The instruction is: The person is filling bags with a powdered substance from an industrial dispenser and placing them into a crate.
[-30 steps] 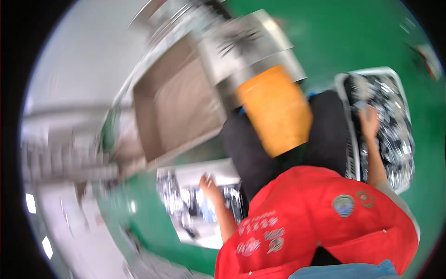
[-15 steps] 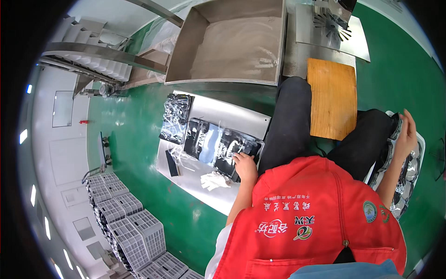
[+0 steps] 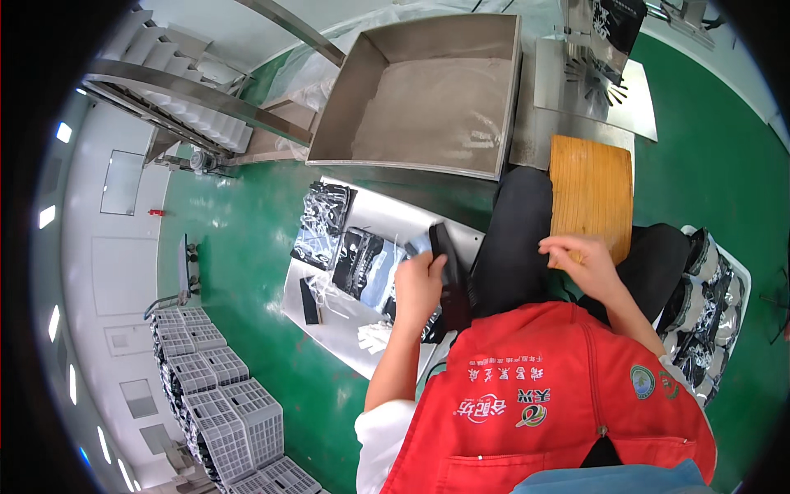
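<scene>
My left hand (image 3: 418,288) grips a black pouch (image 3: 451,284) lifted from the stack of black and pale-blue pouches (image 3: 362,263) on the steel sheet (image 3: 325,313) at lower left. A second pile (image 3: 321,222), white gloves (image 3: 374,335), clear strands and a dark strip (image 3: 309,300) lie beside it. My right hand (image 3: 578,262) is over the lower part of the wooden board (image 3: 591,185), fingers loosely bent and apart, nothing seen in them. A white basket (image 3: 742,276) of filled black packs stands right of my legs.
A large steel bin (image 3: 424,107) stands ahead. A metal machine (image 3: 605,33) with a black pouch is upper right, a slatted conveyor (image 3: 197,115) upper left. Stacked grey crates (image 3: 239,424) stand on the green floor (image 3: 239,206) at lower left, near a trolley (image 3: 185,267).
My left hand has lifted a pouch from the stack and moved slightly up. My right hand has left the basket and moved left to the wooden board. The view has steadied.
</scene>
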Available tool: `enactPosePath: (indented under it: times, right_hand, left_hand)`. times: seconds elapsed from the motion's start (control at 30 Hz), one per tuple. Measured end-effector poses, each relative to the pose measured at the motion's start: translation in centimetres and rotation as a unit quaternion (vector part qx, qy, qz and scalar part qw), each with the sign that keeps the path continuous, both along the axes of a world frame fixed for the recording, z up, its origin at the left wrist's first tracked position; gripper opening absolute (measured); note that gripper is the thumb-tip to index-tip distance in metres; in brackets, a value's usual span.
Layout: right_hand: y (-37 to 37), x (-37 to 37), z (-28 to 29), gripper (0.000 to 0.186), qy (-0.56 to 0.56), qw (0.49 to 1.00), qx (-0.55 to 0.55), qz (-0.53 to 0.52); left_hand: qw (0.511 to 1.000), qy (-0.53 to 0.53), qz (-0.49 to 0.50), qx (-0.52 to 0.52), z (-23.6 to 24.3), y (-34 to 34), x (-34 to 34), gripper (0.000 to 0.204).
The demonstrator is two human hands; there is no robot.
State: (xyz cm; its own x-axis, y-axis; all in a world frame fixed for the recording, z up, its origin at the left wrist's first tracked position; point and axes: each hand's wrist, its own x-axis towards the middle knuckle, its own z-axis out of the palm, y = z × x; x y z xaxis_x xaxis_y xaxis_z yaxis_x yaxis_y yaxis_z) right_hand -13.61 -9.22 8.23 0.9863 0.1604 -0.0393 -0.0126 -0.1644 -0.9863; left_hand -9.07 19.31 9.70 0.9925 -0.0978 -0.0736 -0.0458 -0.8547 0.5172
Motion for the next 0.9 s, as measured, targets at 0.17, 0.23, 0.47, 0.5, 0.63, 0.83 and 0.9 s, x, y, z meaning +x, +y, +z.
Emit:
enactPosePath:
  times: [0.17, 0.23, 0.47, 0.5, 0.63, 0.83, 0.9]
  right_hand:
    - [0.8, 1.1, 6.6, 0.034, -0.152, 0.987, -0.023, 0.05]
    - [-1.6, 1.2, 9.2, 0.045, -0.251, 0.953, -0.171, -0.016]
    - [-8.5, 2.0, 8.2, 0.021, -0.232, 0.919, -0.294, -0.12]
    - [-8.7, 2.1, 8.2, 0.012, -0.237, 0.911, -0.306, -0.143]
    - [-11.9, 2.3, 4.5, 0.017, -0.164, 0.902, -0.333, -0.222]
    - [-11.5, 6.1, -1.4, 0.024, -0.122, 0.858, -0.337, -0.368]
    - [-12.6, 6.7, -3.4, 0.022, -0.117, 0.786, -0.391, -0.465]
  left_hand:
    - [0.913, -0.122, -0.136, -0.365, 6.7, -11.2, 0.4, 0.03]
    - [0.895, -0.192, -0.185, -0.358, 7.4, -15.3, 1.6, 0.032]
    - [0.821, -0.177, -0.352, -0.412, 4.1, -23.3, 6.5, 0.016]
    - [0.811, -0.175, -0.37, -0.418, 3.3, -23.9, 7.2, 0.016]
    - [0.808, 0.129, -0.401, -0.412, -0.1, -27.7, 9.4, 0.021]
    - [0.889, 0.028, -0.414, -0.191, -1.2, -29.7, 11.6, 0.025]
    - [0.899, 0.001, -0.399, -0.18, -0.8, -29.5, 10.9, 0.027]
